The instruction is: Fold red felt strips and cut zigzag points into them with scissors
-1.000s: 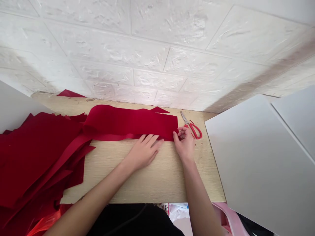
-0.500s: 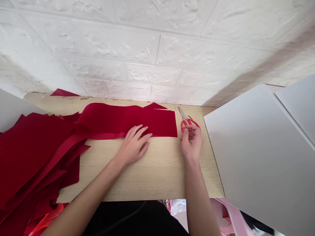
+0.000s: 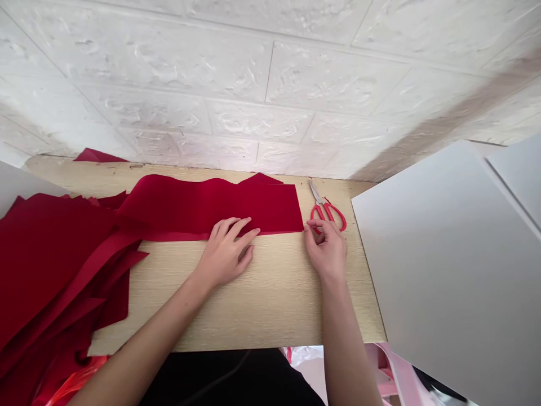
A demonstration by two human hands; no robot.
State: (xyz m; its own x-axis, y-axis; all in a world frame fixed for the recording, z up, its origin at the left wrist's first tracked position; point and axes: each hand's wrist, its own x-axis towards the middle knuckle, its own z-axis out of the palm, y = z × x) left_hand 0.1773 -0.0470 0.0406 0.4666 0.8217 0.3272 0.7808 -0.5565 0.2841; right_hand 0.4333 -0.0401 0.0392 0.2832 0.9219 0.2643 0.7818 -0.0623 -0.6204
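Observation:
A long strip of red felt [image 3: 211, 206] lies across the back of the wooden table [image 3: 270, 299]. My left hand [image 3: 226, 254] rests flat with spread fingers on the felt's near edge. My right hand [image 3: 325, 248] sits just off the felt's right corner, fingers curled loosely, holding nothing I can see. Red-handled scissors [image 3: 326, 210] lie on the table right behind my right hand, blades pointing to the wall.
A heap of red felt sheets [image 3: 54, 270] covers the table's left side and spills over its edge. Large grey boards [image 3: 448, 270] stand to the right, and another grey board [image 3: 21, 183] at far left. A white brick-pattern wall [image 3: 270, 84] backs the table.
My right hand went from the felt's right corner to the scissors' handles and has now drawn back toward the corner. My left hand slid a little to the left along the felt's edge.

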